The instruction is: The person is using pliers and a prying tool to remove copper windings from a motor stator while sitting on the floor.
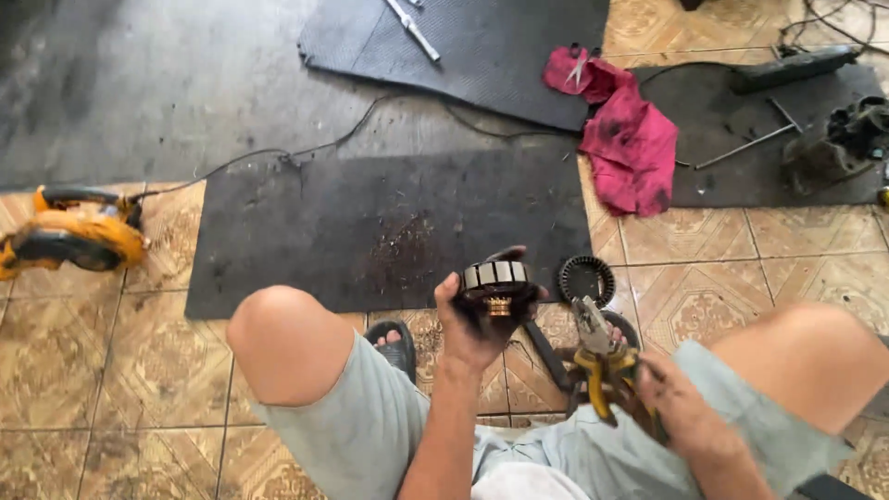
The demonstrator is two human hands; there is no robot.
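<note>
I sit on a tiled floor with my knees up. My left hand [477,324] is raised between my knees and grips a round metal motor part [496,282], with a laminated steel band on top and copper-coloured windings below. My right hand [681,403] rests near my right thigh and holds yellow-handled pliers [600,356], jaws pointing up toward the part but apart from it. A black toothed ring [586,278] lies on the floor just right of the part.
A black rubber mat [370,231] lies ahead, a second one [482,46] beyond it with a metal tool [414,30]. A red rag [630,139] with scissors, a yellow power tool [74,236] at left, dark machine parts [838,139] and cables at right.
</note>
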